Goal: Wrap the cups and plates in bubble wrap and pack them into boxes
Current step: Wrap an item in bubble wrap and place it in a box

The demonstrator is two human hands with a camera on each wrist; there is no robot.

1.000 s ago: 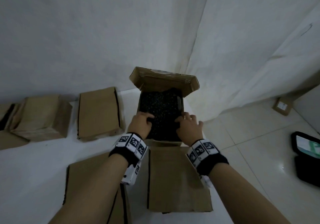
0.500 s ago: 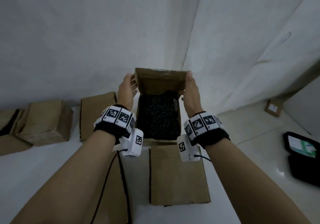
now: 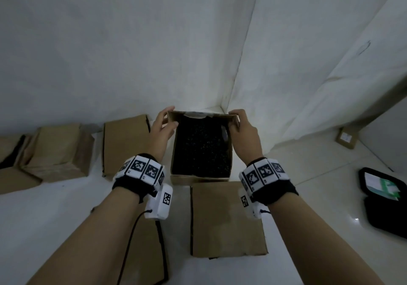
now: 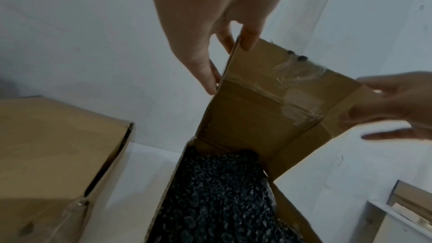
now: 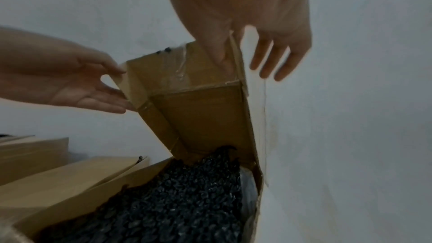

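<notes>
Basically, the open box (image 3: 200, 175) sat on the floor by the wall corner, black bubble wrap (image 3: 201, 150) filling it. Left hand (image 3: 162, 128) and right hand (image 3: 244, 130) each pinched a side edge of the far flap (image 4: 275, 88), fingers otherwise loose. Best fold would've been even, both sides together, without crushing the wrap.

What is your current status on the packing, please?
Left hand and right hand each pinch a side of the open box's lid. Black bubble wrap fills the box. Nothing in the way.

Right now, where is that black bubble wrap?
In the head view the black bubble wrap fills the open cardboard box at centre, near the wall corner, between the left hand and right hand holding its raised lid flap.
</notes>
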